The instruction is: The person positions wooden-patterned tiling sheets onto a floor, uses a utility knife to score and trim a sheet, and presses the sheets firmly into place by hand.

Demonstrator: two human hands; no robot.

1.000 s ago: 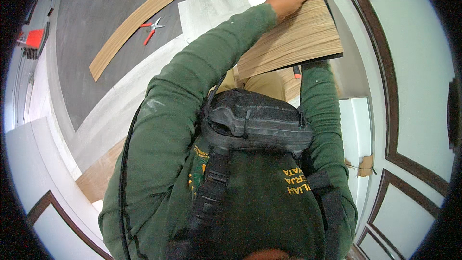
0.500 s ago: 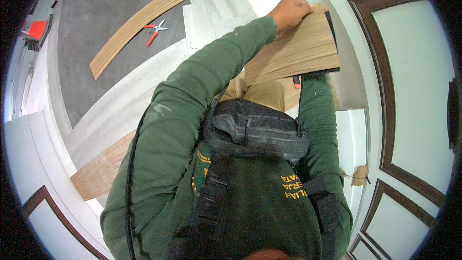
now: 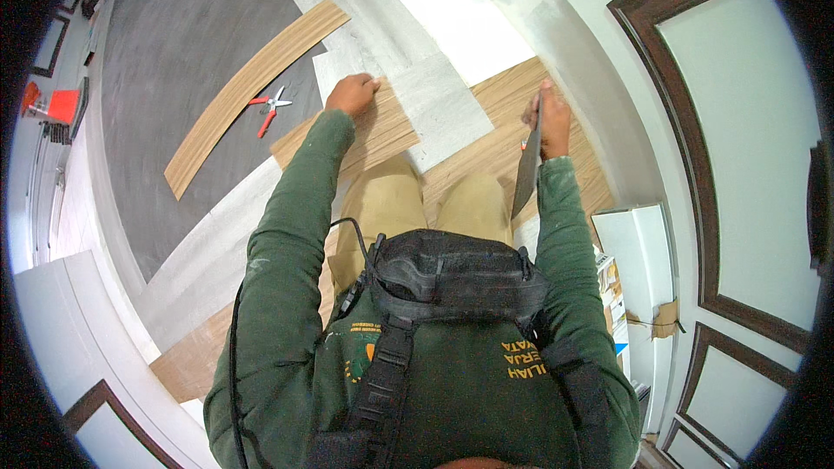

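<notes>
My left hand (image 3: 354, 94) is closed on the far edge of a short wood-look floor plank (image 3: 382, 135), held over the floor in front of my left knee. At the right, my right hand (image 3: 552, 125) grips a thin dark-grey flat piece (image 3: 527, 172), seen almost edge-on and tilted upright. A small red-and-white bit shows just left of that hand, mostly hidden. Beneath it, wood-look planks (image 3: 499, 113) cover the floor. Red-handled snips (image 3: 270, 111) lie open to the left, beside a long loose wood-look plank (image 3: 252, 91).
Grey planks (image 3: 443, 108) lie in the middle, with dark-grey flooring (image 3: 200, 26) at the far left and a bright white strip (image 3: 434, 0) beyond. A panelled white door (image 3: 738, 104) stands at the right. Near my right arm is a white box (image 3: 638, 243).
My hands have moved apart: the left went left with the wood-look plank, the right came into view holding the dark flat piece. The view has shifted slightly.
</notes>
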